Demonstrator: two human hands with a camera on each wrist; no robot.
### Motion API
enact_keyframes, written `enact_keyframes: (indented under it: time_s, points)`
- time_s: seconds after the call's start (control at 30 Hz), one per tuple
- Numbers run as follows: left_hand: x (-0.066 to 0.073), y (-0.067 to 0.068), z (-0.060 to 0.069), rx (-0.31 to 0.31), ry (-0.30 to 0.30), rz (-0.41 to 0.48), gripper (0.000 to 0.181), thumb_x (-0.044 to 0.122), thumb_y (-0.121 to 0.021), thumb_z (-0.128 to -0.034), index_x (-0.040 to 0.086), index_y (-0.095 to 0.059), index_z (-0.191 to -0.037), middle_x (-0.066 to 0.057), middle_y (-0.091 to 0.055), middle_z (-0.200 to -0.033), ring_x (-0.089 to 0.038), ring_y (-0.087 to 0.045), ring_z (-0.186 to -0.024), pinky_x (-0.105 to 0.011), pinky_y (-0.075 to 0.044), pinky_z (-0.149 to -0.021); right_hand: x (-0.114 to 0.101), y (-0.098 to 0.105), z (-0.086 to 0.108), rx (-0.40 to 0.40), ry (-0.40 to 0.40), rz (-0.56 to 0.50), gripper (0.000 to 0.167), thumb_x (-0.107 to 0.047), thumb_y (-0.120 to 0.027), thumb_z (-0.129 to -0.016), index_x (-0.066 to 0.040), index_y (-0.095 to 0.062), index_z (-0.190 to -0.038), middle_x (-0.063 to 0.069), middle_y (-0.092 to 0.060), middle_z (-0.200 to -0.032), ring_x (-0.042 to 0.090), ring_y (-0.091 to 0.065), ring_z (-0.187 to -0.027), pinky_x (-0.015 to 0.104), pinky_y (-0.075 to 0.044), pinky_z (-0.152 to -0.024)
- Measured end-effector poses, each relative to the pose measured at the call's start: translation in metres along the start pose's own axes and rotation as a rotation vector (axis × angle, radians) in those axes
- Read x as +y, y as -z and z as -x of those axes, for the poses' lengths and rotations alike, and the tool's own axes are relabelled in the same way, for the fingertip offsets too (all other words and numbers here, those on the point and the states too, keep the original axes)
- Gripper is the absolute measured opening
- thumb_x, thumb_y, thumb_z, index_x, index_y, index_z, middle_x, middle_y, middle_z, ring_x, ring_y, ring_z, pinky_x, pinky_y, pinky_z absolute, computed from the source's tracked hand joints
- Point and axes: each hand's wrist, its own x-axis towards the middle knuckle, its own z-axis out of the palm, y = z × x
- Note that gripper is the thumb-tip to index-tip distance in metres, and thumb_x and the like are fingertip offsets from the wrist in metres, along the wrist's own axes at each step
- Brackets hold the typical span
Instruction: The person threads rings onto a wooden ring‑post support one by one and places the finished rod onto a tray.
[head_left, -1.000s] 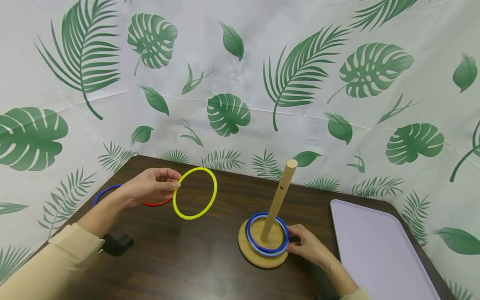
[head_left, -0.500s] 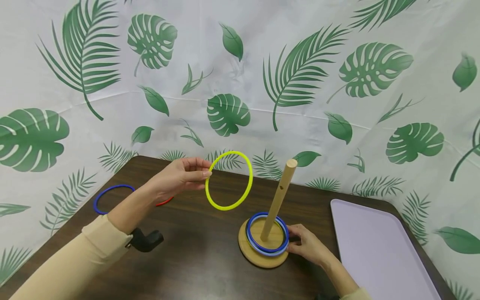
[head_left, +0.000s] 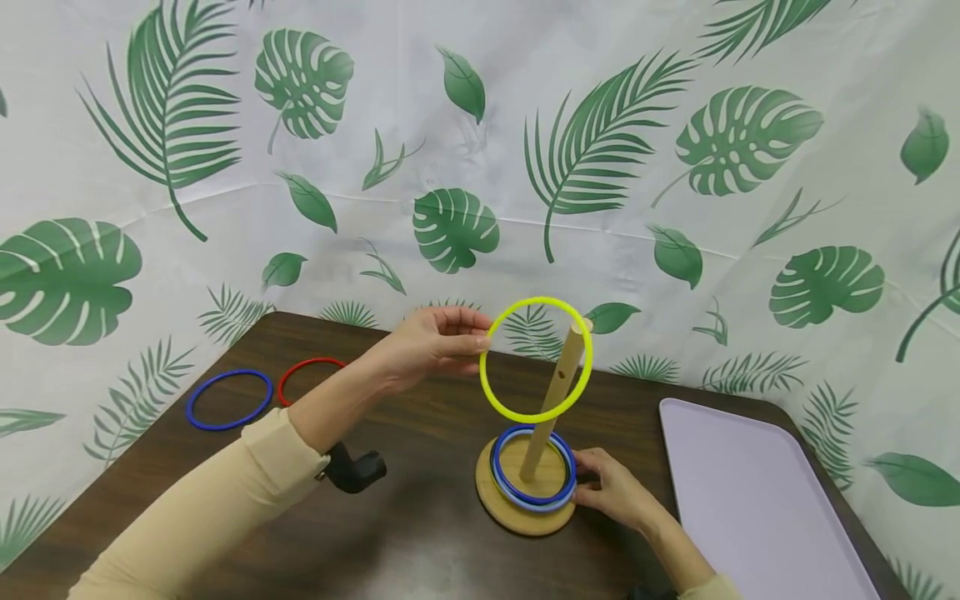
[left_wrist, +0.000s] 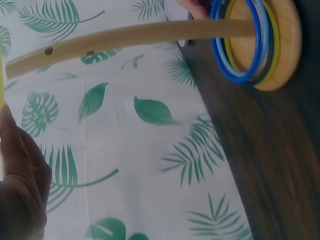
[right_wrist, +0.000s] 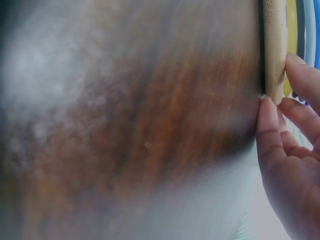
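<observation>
At the far left, a blue ring (head_left: 217, 427) lies flat on the dark wooden worktop (head_left: 435, 508). Just beside it lies a red ring (head_left: 318, 360), partly hidden by the person's left forearm. A cream sleeve (head_left: 195, 508) covers that arm, and a black fitting (head_left: 358, 472) sticks out below the wrist.

Of the 2 hands, the left hand (head_left: 438, 346) is raised, thumb and fingers closed in a pinch on the near edge of a yellow ring (head_left: 535, 417). This ring is in the air, tilted up, in front of the upper part of a wooden peg (head_left: 561, 379); I cannot tell if they touch.

The peg rises from a round wooden base (head_left: 517, 525). Around its foot sit 4 stacked rings (left_wrist: 258, 30): yellow lowest, then dark, light blue and blue.

The right hand (head_left: 611, 487) grips the base's right edge between thumb and fingers. Further right is a lilac tray (head_left: 757, 492), with a leaf-print cloth (head_left: 825, 208) behind.
</observation>
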Motion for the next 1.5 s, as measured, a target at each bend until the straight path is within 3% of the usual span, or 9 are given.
enact_keyframes:
  time_s: [0.27, 0.63, 0.8, 0.97, 1.17, 1.33, 1.5]
  points:
    - [-0.002, -0.016, -0.016, -0.060, -0.025, -0.024, 0.027, 0.003, -0.057, -0.0924, -0.002, -0.053, -0.119, -0.001, -0.058, -0.090, -0.010, -0.062, -0.078, -0.027, -0.057, -0.074, 0.000, 0.000, 0.000, -0.006, -0.013, 0.001, 0.050, -0.009, -0.073, -0.080, 0.011, -0.055, -0.122, 0.023, -0.051, -0.117, 0.023, -0.053, -0.102, 0.022, -0.053, -0.078]
    - [-0.020, -0.026, -0.029, -0.051, 0.047, 0.009, 0.026, 0.001, -0.057, -0.0920, -0.003, -0.054, -0.117, -0.001, -0.059, -0.087, -0.010, -0.062, -0.076, -0.023, -0.057, -0.069, -0.002, 0.001, 0.000, -0.007, -0.018, 0.024, 0.050, -0.009, -0.073, -0.079, 0.010, -0.055, -0.122, 0.022, -0.052, -0.116, 0.026, -0.053, -0.103, 0.024, -0.053, -0.079]
    - [-0.040, -0.023, -0.035, -0.037, 0.118, -0.015, 0.026, 0.002, -0.058, -0.0913, -0.004, -0.055, -0.116, -0.003, -0.061, -0.089, -0.010, -0.063, -0.075, -0.027, -0.058, -0.072, -0.003, 0.002, 0.000, 0.006, 0.000, 0.060, 0.050, -0.010, -0.074, -0.079, 0.008, -0.057, -0.122, 0.020, -0.053, -0.115, 0.028, -0.054, -0.102, 0.024, -0.052, -0.081]
    - [-0.070, -0.018, -0.041, 0.014, 0.207, -0.053, 0.026, 0.003, -0.060, -0.0904, -0.006, -0.057, -0.115, -0.005, -0.062, -0.088, -0.010, -0.062, -0.072, -0.028, -0.058, -0.071, -0.002, 0.002, 0.000, 0.019, 0.021, 0.118, 0.047, -0.013, -0.074, -0.079, 0.004, -0.059, -0.120, 0.015, -0.056, -0.112, 0.028, -0.056, -0.102, 0.026, -0.050, -0.085]
    - [-0.103, -0.016, -0.046, 0.049, 0.292, -0.091, 0.024, 0.002, -0.062, -0.0884, -0.005, -0.061, -0.111, -0.004, -0.062, -0.083, -0.010, -0.061, -0.070, -0.028, -0.058, -0.069, -0.001, 0.001, 0.001, 0.003, -0.003, 0.030, 0.036, -0.009, -0.074, -0.078, 0.003, -0.062, -0.110, 0.019, -0.052, -0.113, 0.016, -0.053, -0.100, 0.024, -0.054, -0.079]
    - [-0.119, -0.021, -0.049, 0.043, 0.315, -0.132, 0.022, 0.002, -0.063, -0.0875, -0.006, -0.062, -0.108, -0.003, -0.060, -0.081, -0.009, -0.060, -0.067, -0.025, -0.057, -0.063, 0.000, 0.000, 0.000, 0.002, -0.017, 0.002, 0.030, -0.008, -0.074, -0.078, 0.003, -0.064, -0.104, 0.020, -0.051, -0.112, 0.012, -0.050, -0.100, 0.023, -0.055, -0.077]
    - [-0.129, -0.025, -0.052, 0.053, 0.335, -0.162, 0.018, 0.002, -0.064, -0.0864, -0.004, -0.064, -0.103, -0.004, -0.061, -0.080, -0.009, -0.058, -0.061, -0.025, -0.057, -0.061, -0.002, 0.001, 0.000, 0.002, -0.021, -0.006, 0.031, -0.008, -0.074, -0.078, 0.003, -0.065, -0.105, 0.021, -0.052, -0.113, 0.023, -0.050, -0.104, 0.024, -0.055, -0.077]
